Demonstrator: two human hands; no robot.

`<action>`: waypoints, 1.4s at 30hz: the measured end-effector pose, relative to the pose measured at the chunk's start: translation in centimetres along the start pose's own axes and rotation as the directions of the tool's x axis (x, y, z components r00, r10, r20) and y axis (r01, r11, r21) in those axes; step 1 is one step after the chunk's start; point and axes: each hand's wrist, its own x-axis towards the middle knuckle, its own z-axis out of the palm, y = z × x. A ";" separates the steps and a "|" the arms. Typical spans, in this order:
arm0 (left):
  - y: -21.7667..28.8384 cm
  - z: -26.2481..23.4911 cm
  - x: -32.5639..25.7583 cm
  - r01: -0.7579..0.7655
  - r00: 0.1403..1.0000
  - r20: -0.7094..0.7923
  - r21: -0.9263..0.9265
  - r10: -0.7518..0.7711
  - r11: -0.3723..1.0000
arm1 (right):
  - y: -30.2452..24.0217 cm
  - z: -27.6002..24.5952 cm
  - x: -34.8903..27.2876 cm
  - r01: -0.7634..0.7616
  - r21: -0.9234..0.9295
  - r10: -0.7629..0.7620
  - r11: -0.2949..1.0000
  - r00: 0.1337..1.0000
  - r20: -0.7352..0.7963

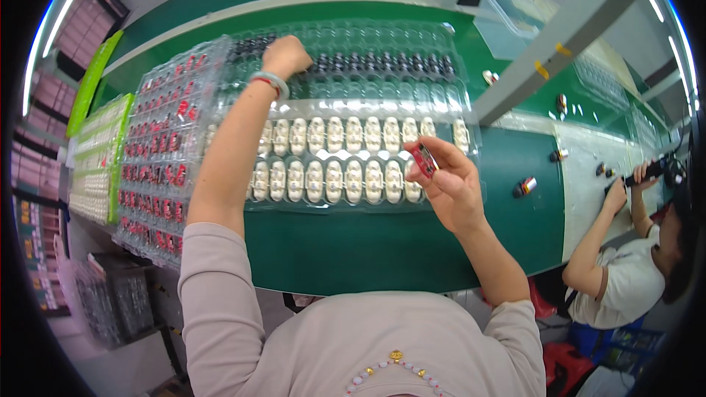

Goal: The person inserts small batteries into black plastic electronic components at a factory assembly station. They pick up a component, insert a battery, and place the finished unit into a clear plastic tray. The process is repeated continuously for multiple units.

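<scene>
My left hand [287,57] reaches to the far part of a clear blister tray [353,92], its fingers curled down beside a row of small black parts [382,65]. What its fingertips pinch, if anything, is hidden. Nearer me, my right hand [457,190] pinches a small red part with silver and dark bits [423,160] between thumb and fingers. This hand is raised over the right end of a second clear tray, which carries two rows of cream-white oval shells [353,180]. One place in the farther row, near that hand, lacks a shell.
Stacked clear trays [158,154] of red parts stand at left, beside green-edged trays [99,165] of white pieces. A grey post [559,44] rises at right. A red-black-silver piece [524,187] lies on the green table [397,250]. A co-worker [625,272] sits at far right.
</scene>
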 end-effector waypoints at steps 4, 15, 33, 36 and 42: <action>1.2 -0.1 1.2 0.015 0.999 0.028 0.052 -0.017 0.999 | -0.3 -0.8 -0.1 -0.029 0.171 0.010 0.985 0.994 0.110; 3.2 0.7 1.1 0.210 0.973 -0.066 -0.161 -0.222 0.964 | -0.3 -0.5 -0.5 0.039 0.019 -0.042 0.999 0.981 0.192; 5.5 1.9 -1.2 -0.025 0.977 -0.207 0.125 0.051 0.992 | -0.4 -0.2 -0.5 0.029 -0.094 -0.018 0.995 0.993 0.120; 4.1 1.7 -0.7 -0.014 0.941 -0.335 0.071 0.037 0.997 | -0.3 -0.6 -0.3 0.051 -0.100 -0.033 0.994 0.984 0.177; 3.5 -1.5 -7.4 -0.012 0.973 0.001 -0.999 0.231 0.051 | -0.3 0.0 -0.3 0.225 -0.376 -0.210 0.899 0.974 0.081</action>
